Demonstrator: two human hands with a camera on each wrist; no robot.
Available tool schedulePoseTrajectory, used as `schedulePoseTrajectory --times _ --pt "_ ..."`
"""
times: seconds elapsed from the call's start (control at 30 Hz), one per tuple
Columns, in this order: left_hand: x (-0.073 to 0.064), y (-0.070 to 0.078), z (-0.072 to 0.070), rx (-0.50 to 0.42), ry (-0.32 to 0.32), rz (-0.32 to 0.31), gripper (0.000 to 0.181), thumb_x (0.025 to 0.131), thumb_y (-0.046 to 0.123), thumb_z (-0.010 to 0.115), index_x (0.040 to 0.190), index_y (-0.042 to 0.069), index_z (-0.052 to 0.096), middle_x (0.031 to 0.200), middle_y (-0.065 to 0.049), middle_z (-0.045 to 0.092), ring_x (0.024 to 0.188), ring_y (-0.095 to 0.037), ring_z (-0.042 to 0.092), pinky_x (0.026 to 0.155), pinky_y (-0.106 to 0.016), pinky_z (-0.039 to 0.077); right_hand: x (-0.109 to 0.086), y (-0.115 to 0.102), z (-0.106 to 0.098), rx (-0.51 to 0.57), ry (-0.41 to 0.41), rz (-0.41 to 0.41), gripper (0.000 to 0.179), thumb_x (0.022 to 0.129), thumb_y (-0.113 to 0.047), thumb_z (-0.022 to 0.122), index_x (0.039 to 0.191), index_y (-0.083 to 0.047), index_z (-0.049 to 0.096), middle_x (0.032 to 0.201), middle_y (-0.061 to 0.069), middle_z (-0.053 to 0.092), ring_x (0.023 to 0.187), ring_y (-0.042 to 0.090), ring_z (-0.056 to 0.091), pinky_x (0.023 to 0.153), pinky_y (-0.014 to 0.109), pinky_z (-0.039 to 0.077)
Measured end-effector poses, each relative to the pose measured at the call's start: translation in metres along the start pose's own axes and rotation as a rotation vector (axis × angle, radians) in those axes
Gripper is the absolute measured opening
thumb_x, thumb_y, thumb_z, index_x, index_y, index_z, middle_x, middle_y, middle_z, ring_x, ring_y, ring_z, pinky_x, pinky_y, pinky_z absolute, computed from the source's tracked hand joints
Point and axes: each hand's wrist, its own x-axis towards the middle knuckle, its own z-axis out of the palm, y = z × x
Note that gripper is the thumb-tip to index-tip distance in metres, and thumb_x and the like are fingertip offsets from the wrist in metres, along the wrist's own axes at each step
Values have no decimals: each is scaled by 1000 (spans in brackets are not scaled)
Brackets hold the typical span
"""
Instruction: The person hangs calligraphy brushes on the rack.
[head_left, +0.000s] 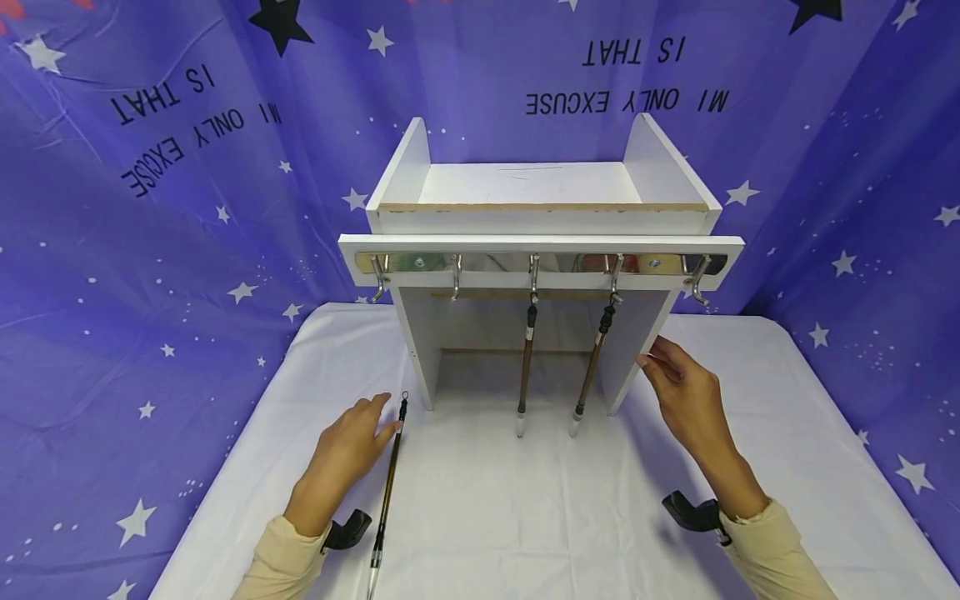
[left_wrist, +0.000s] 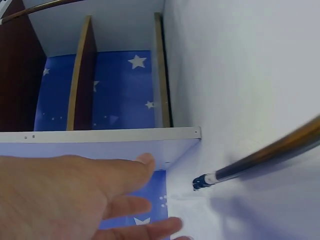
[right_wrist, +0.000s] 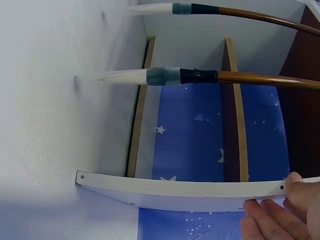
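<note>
At the head view's centre the white rack [head_left: 540,243] leaves room inside, but two hanging brushes [head_left: 527,358] block the way rightward

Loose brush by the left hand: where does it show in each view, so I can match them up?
Head: the loose brush slants left of bottom centre, beside the left hand.
Left wrist: it enters from the right edge, its dark end below the corner of the white shelf unit.
Right wrist: not in it; those are the hanging brushes.
Shared landmark: the white shelf unit.
</note>
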Motion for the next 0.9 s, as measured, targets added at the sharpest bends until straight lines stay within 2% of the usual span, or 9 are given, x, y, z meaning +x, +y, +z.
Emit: schedulePoseTrajectory --times 0.1,0.3,0.53,0.8,0.9 --pt "-5 1 3 11 -10 -19 48 100 26 74 138 -1 61 108 -20 67 93 -40 69 79 -57 58 0 0 0 3 1 -5 41 108 -17 64 145 -1 61 132 25 70 119 45 69 87 -1 44" --pt "-10 4 11 -15 -79 -76 47 100 26 75 130 -6 59 102 -18 62 80 -32 62 74 -54 56 0 0 1 5 4 -12 42 107 -16 64 145 1 60 131 26 70 119 45 69 88 -1 45" --pt "-13 8 19 -34 -78 -83 41 96 24 79 118 -5 60 93 -14 58 73 -28 58 67 -51 54 0 -2 2 4 -3 0 43 107 -18 64 147 -1 59 132 25 70 120 45 69 88 -1 44" --pt "-12 8 28 -74 -120 -85 31 96 15 78 111 -4 58 92 -13 54 73 -24 52 67 -47 52 -1 -2 2 5 8 1 43 106 -17 66 146 -2 60 131 24 71 119 45 69 88 -1 44" --pt "-12 9 29 -73 -118 -90 32 96 13 77 115 -6 58 94 -15 56 75 -24 54 68 -47 53 -1 -2 1 1 10 0 43 106 -17 66 146 -2 60 131 25 70 119 46 69 88 -2 44"
